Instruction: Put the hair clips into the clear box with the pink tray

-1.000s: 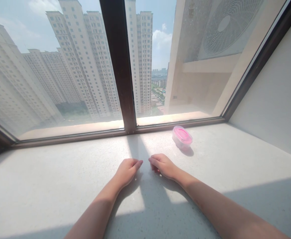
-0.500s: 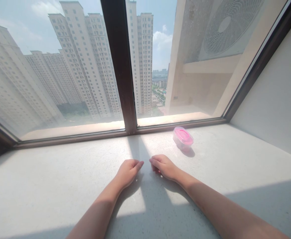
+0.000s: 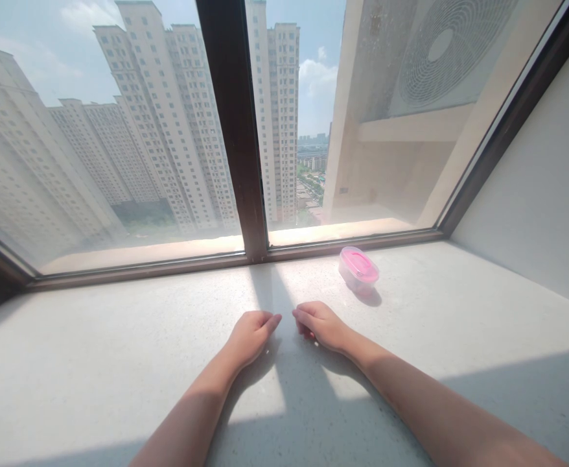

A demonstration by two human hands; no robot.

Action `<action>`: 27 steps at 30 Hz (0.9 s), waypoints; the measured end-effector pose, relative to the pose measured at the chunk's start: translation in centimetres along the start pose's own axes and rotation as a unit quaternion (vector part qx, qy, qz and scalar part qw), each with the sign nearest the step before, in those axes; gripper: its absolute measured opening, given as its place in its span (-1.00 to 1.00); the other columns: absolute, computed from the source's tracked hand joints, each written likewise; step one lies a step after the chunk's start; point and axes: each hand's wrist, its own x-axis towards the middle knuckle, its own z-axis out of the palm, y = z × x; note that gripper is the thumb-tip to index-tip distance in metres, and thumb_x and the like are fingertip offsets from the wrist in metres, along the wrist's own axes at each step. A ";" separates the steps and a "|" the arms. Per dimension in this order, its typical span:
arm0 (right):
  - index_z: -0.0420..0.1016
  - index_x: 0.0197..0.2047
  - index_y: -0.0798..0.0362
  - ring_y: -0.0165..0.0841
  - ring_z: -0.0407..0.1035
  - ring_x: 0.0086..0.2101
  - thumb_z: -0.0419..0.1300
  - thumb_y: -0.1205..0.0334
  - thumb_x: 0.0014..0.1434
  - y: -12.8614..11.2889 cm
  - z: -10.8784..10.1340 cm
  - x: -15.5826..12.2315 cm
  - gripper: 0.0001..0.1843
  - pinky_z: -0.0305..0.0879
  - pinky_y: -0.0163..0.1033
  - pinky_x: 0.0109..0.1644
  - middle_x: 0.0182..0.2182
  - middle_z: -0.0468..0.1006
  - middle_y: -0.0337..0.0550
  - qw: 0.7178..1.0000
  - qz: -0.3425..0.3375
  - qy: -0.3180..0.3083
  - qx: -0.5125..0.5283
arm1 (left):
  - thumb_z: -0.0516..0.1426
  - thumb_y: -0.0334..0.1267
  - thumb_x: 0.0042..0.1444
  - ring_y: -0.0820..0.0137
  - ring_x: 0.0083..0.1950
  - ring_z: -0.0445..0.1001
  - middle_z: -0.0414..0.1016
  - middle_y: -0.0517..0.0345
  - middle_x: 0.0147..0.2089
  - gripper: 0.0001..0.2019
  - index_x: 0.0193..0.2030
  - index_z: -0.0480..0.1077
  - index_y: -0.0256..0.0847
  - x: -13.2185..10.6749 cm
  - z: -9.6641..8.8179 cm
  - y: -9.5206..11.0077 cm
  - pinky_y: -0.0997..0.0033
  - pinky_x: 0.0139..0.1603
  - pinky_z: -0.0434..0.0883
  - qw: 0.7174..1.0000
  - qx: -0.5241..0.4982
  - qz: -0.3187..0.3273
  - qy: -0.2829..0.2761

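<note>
My left hand [image 3: 252, 336] rests on the pale speckled windowsill [image 3: 119, 363], its fingers curled in and the thumb pointing right. Facing it across a small gap, my right hand [image 3: 321, 324] is also closed in a loose fist, the thumb laid along the curled fingers. I see no object in either hand, though the palms are turned out of sight. A small clear plastic box with a pink lid [image 3: 359, 269] stands on the sill beyond my right hand, near the window frame. Neither hand touches it.
Behind the sill is a window with a dark brown frame [image 3: 231, 130]. A white wall [image 3: 542, 194] closes off the right side. Outside are tall apartment blocks [image 3: 162, 110] and an air-conditioner fan unit [image 3: 440, 45]. Sunlight and shadow bands cross the sill.
</note>
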 end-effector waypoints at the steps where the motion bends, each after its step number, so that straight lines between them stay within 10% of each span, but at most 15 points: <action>1: 0.34 -0.60 0.13 -0.50 0.20 -0.65 0.01 0.11 0.21 0.0 0.0 0.0 -0.58 0.08 -0.40 -0.55 -0.71 0.29 -0.25 1.000 -0.001 0.000 -0.001 | -0.11 0.06 0.20 0.47 -0.50 0.08 0.05 0.27 -0.62 -0.51 -0.64 0.10 -0.21 0.0 0.0 0.0 0.47 -0.48 0.02 1.000 0.002 0.000 0.001; 27: 0.35 -0.60 0.14 -0.50 0.20 -0.65 0.02 0.08 0.22 -0.1 0.0 0.0 -0.57 0.09 -0.40 -0.55 -0.70 0.31 -0.24 1.000 0.001 -0.002 0.007 | -0.13 0.08 0.19 0.46 -0.50 0.07 0.03 0.28 -0.62 -0.51 -0.64 0.07 -0.20 -0.1 -0.1 0.3 0.46 -0.48 0.01 1.000 0.014 0.002 -0.001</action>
